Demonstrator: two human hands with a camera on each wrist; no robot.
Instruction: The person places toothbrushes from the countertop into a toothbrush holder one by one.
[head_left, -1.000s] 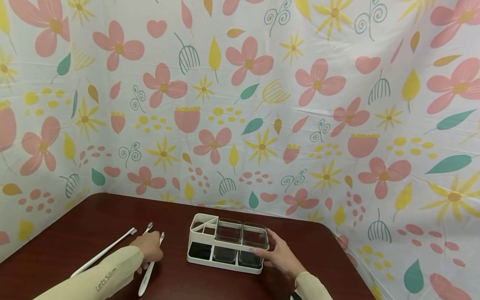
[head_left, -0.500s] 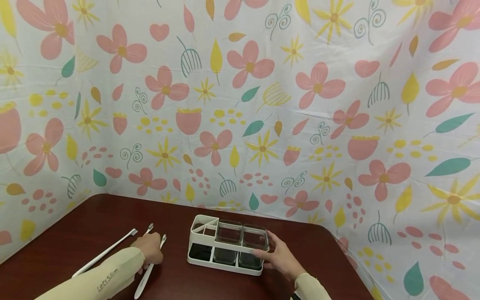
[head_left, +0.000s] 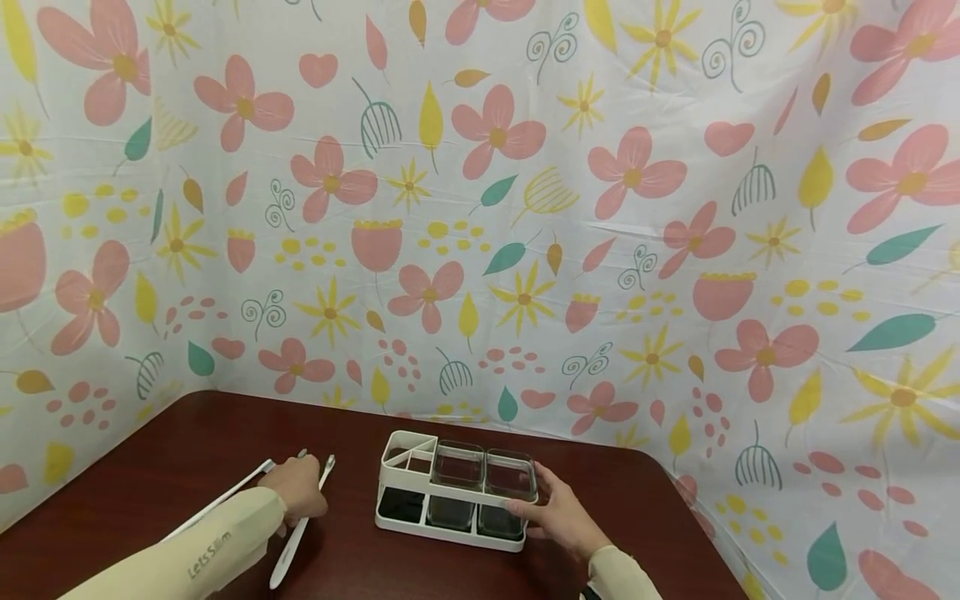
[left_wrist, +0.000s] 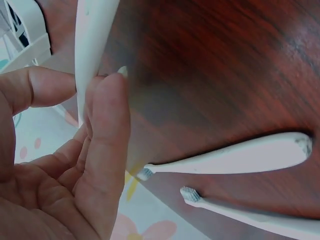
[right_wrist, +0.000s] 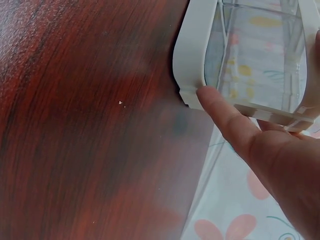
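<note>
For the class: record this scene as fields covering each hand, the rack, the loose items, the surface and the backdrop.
Left hand: pinches a slim white toothbrush
Right hand: holds the right end of a white two-tier rack
Rack contents: two clear square cups, middle and right openings
Loose items: two more white toothbrushes, lying on the table
Surface: dark reddish-brown table
Backdrop: white cloth printed with flowers and leaves
</note>
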